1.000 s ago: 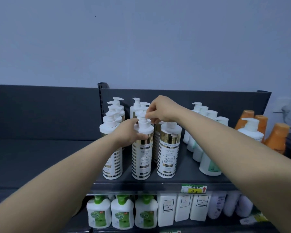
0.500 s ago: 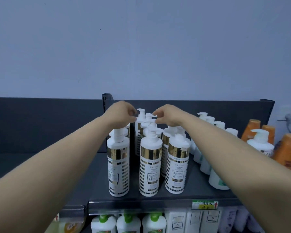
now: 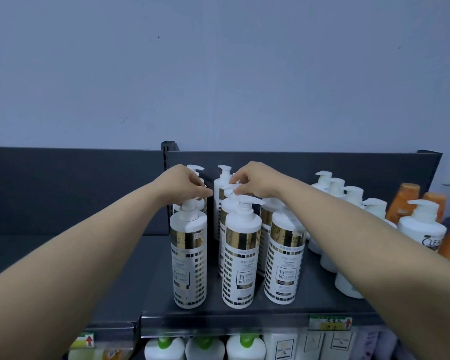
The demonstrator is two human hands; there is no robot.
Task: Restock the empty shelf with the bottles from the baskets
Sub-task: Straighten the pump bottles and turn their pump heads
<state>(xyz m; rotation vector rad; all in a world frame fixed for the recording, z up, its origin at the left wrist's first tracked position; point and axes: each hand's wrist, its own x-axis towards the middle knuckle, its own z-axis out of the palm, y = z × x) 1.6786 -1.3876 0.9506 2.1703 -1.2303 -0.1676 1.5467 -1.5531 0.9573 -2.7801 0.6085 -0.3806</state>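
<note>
On the lower tier beneath the shelf's front edge stand white bottles with green caps (image 3: 164,346). Above them, along the front edge of the dark grey metal shelf (image 3: 309,294), three tall white pump bottles with gold bands and gold-checked labels stand upright in a row: the front-left bottle (image 3: 189,255), the front-middle bottle (image 3: 240,255) and the front-right bottle (image 3: 285,258). Just behind them, the left hand (image 3: 182,181) pinches the white pump head of the left second-row bottle (image 3: 176,207), fingers curled downward, while the right hand (image 3: 255,180) pinches the pump nozzle of the middle second-row bottle (image 3: 226,206). Another matching bottle, the back bottle (image 3: 222,180), stands near the shelf's rear panel. Toward the shelf's right edge run plain white pump bottles (image 3: 348,193), a white bottle lettered CLEAR (image 3: 421,224) and orange bottles (image 3: 403,201).
</note>
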